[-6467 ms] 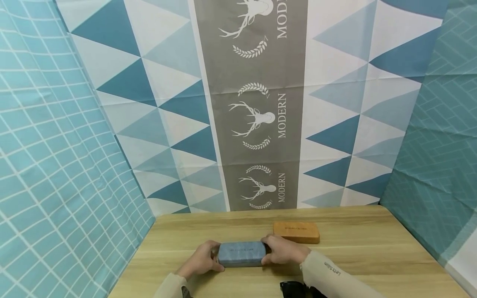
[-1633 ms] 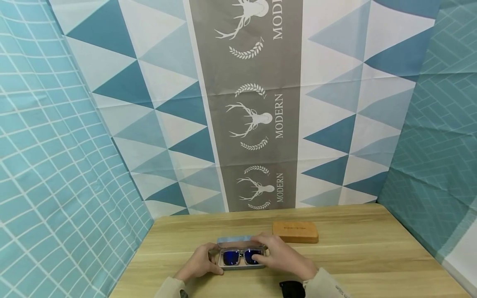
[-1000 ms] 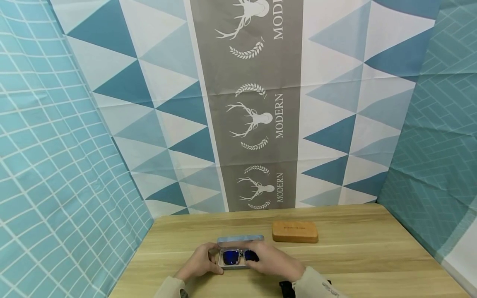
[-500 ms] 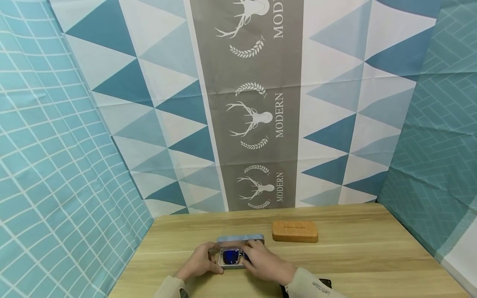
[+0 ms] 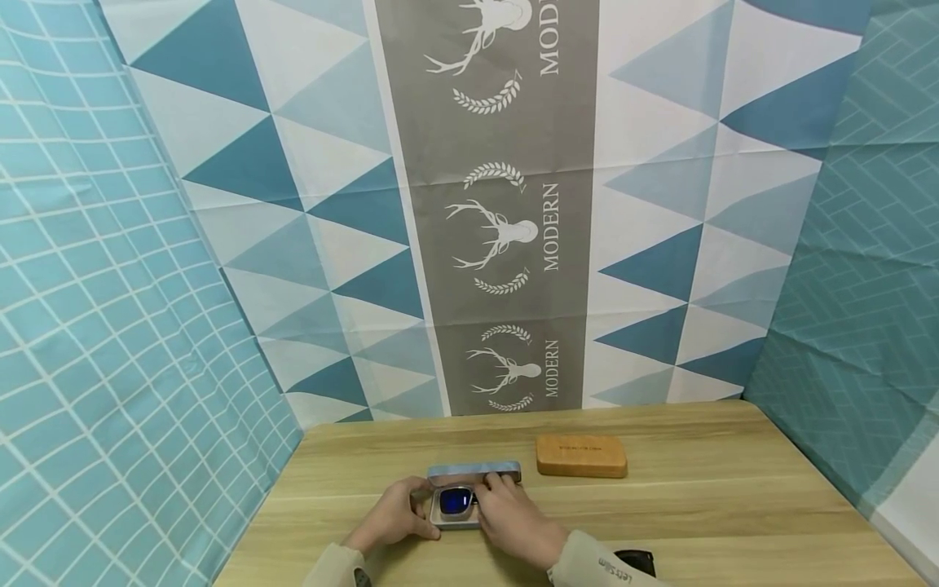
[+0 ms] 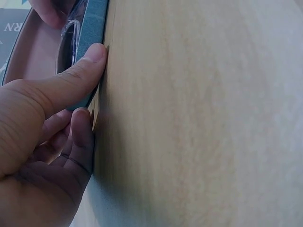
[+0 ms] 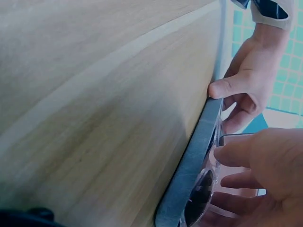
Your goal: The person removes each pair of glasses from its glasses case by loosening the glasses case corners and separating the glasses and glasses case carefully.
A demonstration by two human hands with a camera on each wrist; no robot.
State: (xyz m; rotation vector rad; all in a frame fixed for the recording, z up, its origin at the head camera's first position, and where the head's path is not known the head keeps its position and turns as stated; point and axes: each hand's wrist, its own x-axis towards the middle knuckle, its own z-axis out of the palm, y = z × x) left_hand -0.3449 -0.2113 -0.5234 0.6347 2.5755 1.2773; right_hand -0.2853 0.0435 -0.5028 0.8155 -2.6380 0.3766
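A blue-grey glasses case stands open on the wooden table, its lid raised at the back. Inside it are sunglasses with dark blue lenses and a clear frame. My left hand grips the left end of the case, thumb on the front wall. My right hand reaches into the case and pinches the sunglasses near the bridge, hiding one lens in the head view. The right wrist view shows a dark lens beside the right fingers.
A tan-orange glasses case lies closed behind and right of the blue-grey one. A black object rests on the table by the right sleeve, partly hidden. Patterned cloth hangs behind the table.
The blue-grey case was closed 6.5 seconds ago and now stands open. My right hand has moved from its right end in over the sunglasses, whose visible lens has tilted slightly. The left hand stays put.
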